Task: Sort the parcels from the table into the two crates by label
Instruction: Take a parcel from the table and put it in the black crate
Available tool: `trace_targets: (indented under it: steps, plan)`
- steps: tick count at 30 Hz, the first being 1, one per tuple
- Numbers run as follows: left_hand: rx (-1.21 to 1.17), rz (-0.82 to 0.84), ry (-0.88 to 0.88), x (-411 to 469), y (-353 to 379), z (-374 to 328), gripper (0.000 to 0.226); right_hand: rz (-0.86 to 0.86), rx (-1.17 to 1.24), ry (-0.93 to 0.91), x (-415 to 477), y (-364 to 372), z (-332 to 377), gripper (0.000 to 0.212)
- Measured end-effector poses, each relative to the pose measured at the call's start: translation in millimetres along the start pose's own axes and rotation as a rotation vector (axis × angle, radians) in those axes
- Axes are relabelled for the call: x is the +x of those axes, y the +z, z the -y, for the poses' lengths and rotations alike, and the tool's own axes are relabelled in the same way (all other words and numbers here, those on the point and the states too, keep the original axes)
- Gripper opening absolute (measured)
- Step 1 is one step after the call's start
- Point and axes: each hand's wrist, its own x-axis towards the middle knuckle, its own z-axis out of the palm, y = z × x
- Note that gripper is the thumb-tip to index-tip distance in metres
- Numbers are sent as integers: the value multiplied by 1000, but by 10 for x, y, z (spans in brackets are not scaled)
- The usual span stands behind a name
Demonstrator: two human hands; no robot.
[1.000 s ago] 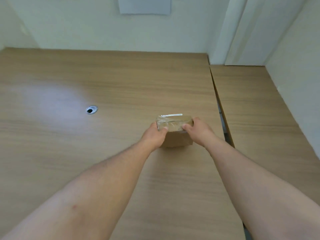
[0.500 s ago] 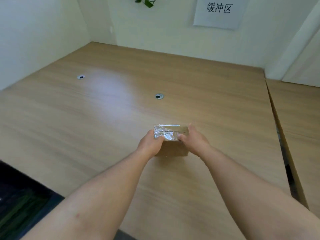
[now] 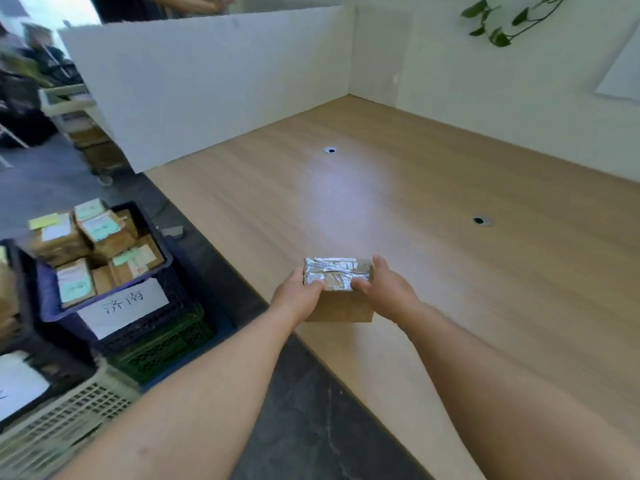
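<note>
Parcels (image 3: pixel 100 228) of brown card with green and white labels lie heaped in the blue crate (image 3: pixel 176 304) at the left. It stands on a green crate (image 3: pixel 166 344) and carries a white sign (image 3: pixel 123 306) printed 济南 on its near wall. Nearer, in the bottom left corner, is a cream crate (image 3: pixel 69 410) of open lattice. A grey floor (image 3: pixel 304 427) runs between the crates and the table (image 3: pixel 467 289), and a white partition (image 3: pixel 207 81) stands along the table's far left side.

Near the table's left edge the left hand (image 3: pixel 296 299) grips the left end of a taped parcel (image 3: pixel 337 308), with the thumb on its shiny top. The right hand (image 3: pixel 386 294) grips the right end the same way, so both hands are clamped on this one box. I cannot tell whether it rests on the wood or hangs just above it.

Further right the tabletop shows a round hole (image 3: pixel 331 150) and a second hole (image 3: pixel 479 220). Green leaves (image 3: pixel 498 38) hang against the wall at the top right.
</note>
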Motion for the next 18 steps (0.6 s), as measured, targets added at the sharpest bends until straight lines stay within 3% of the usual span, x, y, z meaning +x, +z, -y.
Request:
trace_targets:
  steps: [11, 18]
  plan:
    - [-148, -301, -243, -118, -1494, 1285, 58, 203, -77, -300, 40, 1289, 1612, 61]
    - [-222, -444, -444, -280, -2220, 1886, 63, 416, -174, -456, 7, 1917, 2504, 83]
